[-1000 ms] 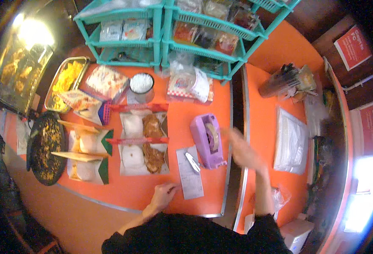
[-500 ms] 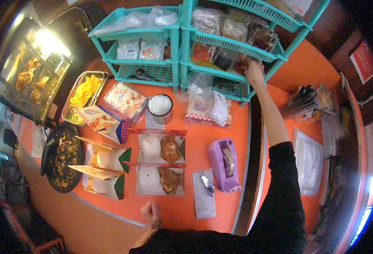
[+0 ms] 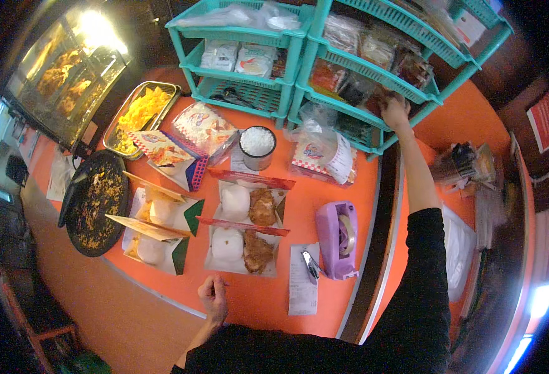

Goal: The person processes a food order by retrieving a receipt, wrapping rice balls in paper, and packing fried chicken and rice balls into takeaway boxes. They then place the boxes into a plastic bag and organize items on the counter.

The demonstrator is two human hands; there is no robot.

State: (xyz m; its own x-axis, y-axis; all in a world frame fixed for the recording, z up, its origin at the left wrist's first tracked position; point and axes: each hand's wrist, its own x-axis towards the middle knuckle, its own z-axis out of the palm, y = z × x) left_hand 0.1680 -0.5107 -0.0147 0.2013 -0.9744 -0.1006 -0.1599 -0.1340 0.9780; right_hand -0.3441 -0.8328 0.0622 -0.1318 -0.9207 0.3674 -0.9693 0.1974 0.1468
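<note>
The person wears a plain black long-sleeved top, dark and unpatterned across the chest and both arms. On the right arm the sleeve ends well short of the wrist, leaving the forearm and the right hand (image 3: 394, 110) bare, and on the left arm the black cloth likewise stops above the wrist, with the left hand (image 3: 214, 298) uncovered. No rings, watch, gloves or markings can be made out on either of the hands.
</note>
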